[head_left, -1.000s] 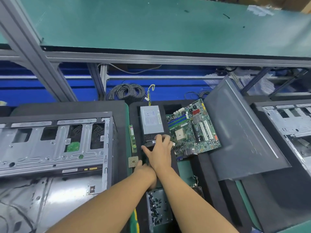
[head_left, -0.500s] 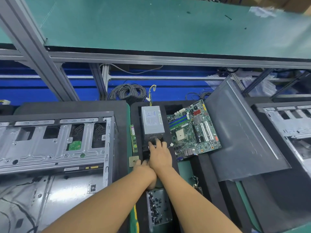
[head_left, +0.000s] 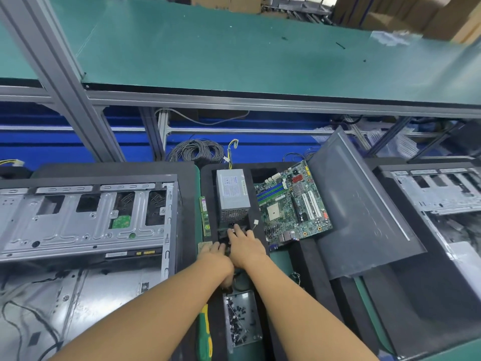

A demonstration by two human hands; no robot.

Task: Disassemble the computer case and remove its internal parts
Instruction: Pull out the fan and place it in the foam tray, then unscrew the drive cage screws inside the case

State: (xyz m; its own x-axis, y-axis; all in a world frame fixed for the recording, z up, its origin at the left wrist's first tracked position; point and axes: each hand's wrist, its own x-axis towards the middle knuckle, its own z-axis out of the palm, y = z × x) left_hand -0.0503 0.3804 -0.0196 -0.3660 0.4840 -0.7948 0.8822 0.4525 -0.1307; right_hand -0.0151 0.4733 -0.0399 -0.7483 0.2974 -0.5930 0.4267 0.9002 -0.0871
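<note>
The right hand is pressing flat fingers on a dark part at mid-frame, likely seating it in the black tray below the power supply. The left hand is touching it too; I cannot tell its grip. The computer case is lying open at left.

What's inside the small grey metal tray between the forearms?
The small grey metal tray holds loose black screws, heaped mostly along its left side. The floor beneath the heap is covered; the left hand overlaps its far left corner.
</note>
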